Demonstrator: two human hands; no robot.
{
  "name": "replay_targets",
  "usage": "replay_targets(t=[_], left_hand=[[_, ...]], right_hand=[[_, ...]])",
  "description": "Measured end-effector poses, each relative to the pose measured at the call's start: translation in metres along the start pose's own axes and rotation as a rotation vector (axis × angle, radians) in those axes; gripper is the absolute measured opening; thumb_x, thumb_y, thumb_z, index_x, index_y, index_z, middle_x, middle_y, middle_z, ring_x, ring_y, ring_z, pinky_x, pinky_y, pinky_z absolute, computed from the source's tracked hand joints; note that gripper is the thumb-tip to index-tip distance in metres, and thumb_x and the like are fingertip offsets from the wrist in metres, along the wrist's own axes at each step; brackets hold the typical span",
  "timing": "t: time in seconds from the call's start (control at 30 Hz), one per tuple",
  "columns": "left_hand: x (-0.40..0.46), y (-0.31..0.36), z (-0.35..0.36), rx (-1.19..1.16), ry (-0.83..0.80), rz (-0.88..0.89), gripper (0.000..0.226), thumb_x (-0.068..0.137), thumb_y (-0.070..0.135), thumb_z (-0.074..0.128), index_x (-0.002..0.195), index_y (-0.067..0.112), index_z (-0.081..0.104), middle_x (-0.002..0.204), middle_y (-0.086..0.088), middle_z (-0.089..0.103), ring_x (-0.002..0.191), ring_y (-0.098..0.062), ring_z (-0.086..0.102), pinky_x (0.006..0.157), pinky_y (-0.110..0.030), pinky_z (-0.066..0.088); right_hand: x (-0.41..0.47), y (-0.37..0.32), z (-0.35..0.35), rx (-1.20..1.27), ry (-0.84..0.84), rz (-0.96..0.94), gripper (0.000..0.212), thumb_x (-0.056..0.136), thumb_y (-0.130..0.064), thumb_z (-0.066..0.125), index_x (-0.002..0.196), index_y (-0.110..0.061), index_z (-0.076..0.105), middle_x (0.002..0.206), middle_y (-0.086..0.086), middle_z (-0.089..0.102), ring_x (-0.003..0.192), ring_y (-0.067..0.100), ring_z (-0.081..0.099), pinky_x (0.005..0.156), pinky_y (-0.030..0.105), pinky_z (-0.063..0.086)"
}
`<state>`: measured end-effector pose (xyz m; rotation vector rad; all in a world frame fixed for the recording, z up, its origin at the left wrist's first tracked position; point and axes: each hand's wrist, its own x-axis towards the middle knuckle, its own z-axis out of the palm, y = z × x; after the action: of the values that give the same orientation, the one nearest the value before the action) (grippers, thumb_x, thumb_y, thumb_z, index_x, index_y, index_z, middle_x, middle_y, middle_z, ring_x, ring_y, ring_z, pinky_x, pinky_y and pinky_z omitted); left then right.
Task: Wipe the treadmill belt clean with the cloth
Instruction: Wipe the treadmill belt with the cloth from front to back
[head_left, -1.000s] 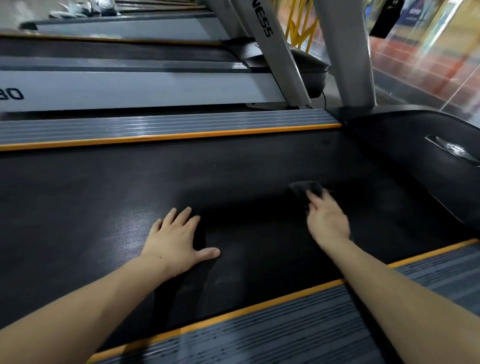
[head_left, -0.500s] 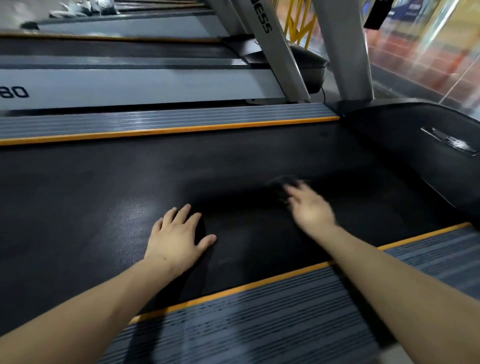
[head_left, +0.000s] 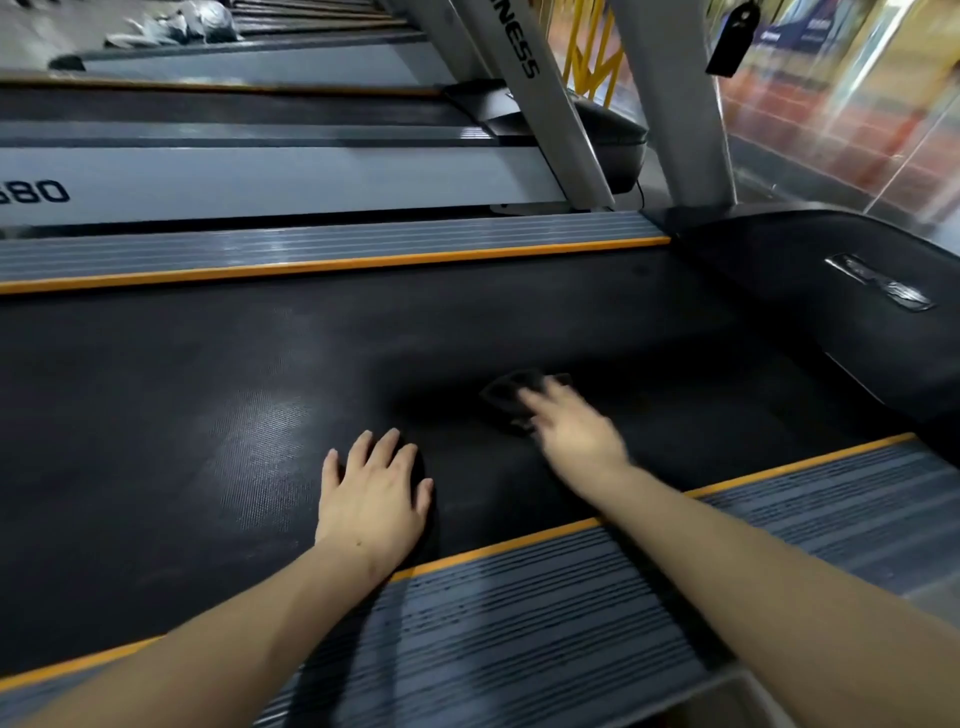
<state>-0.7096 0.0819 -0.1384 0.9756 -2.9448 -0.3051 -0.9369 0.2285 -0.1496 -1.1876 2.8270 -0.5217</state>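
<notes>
The small dark cloth (head_left: 511, 397) lies under the flat fingers of the right hand (head_left: 574, 434), having slid back across the black textured treadmill belt (head_left: 208, 374); the left hand (head_left: 371, 493) stays spread flat near its near edge.

One head-worn view, close above your work.
You look forward and down across the treadmill belt (head_left: 260, 389), with both forearms reaching in from the bottom edge.

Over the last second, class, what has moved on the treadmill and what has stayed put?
The right hand slid the dark cloth leftward across the belt, away from the motor cover, its fingers pressing on it throughout. The left hand stayed flat on the belt.
</notes>
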Motion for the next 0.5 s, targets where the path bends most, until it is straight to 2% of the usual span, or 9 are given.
replay_targets(t=[0.1,0.17,0.27,0.37,0.43,0.5], left_hand=[[-0.009,-0.002,0.003,-0.055,0.01,-0.014,0.054,0.104,0.051,0.032,0.154,0.032,0.035,0.166,0.009,0.022,0.155,-0.019,0.008,0.125,-0.052,0.007],[-0.01,-0.002,0.003,-0.073,0.027,-0.026,0.052,0.104,0.049,0.033,0.152,0.03,0.039,0.165,0.011,0.026,0.156,-0.017,0.009,0.125,-0.054,0.007],[-0.01,0.0,0.002,-0.047,0.041,-0.015,0.049,0.103,0.047,0.036,0.147,0.029,0.046,0.162,0.011,0.033,0.155,-0.016,0.015,0.124,-0.055,0.009],[-0.01,0.001,-0.001,-0.06,0.031,-0.032,0.047,0.101,0.046,0.038,0.144,0.028,0.049,0.161,0.009,0.035,0.153,-0.017,0.021,0.123,-0.056,0.012],[-0.01,0.001,-0.002,-0.054,0.013,-0.044,0.049,0.102,0.046,0.037,0.147,0.028,0.045,0.163,0.009,0.032,0.154,-0.015,0.019,0.123,-0.056,0.011],[-0.012,-0.001,-0.004,-0.059,0.004,-0.051,0.049,0.102,0.045,0.036,0.147,0.028,0.044,0.164,0.009,0.03,0.154,-0.014,0.017,0.123,-0.055,0.011]], right_hand=[[-0.001,0.043,-0.023,-0.051,0.07,0.272,0.046,0.103,-0.026,0.043,0.148,-0.033,0.041,0.162,0.004,0.025,0.144,0.025,0.031,0.109,0.038,0.037],[-0.001,0.03,-0.021,-0.056,0.078,0.311,0.048,0.102,-0.022,0.044,0.149,-0.028,0.041,0.161,0.007,0.025,0.143,0.03,0.032,0.107,0.041,0.037],[-0.011,-0.027,0.004,-0.002,0.044,0.19,0.049,0.099,-0.017,0.048,0.148,-0.021,0.042,0.159,0.015,0.028,0.141,0.032,0.033,0.113,0.036,0.03],[-0.036,-0.084,0.034,0.091,-0.004,-0.08,0.047,0.094,-0.015,0.057,0.14,-0.021,0.054,0.153,0.017,0.04,0.137,0.037,0.042,0.111,0.042,0.039],[-0.037,-0.088,0.029,0.136,-0.048,-0.19,0.048,0.097,-0.02,0.055,0.143,-0.029,0.05,0.158,0.007,0.035,0.144,0.029,0.033,0.114,0.043,0.036],[-0.033,-0.063,0.012,0.113,-0.072,-0.159,0.049,0.099,-0.024,0.054,0.146,-0.034,0.045,0.161,0.001,0.028,0.148,0.022,0.027,0.116,0.035,0.031]])
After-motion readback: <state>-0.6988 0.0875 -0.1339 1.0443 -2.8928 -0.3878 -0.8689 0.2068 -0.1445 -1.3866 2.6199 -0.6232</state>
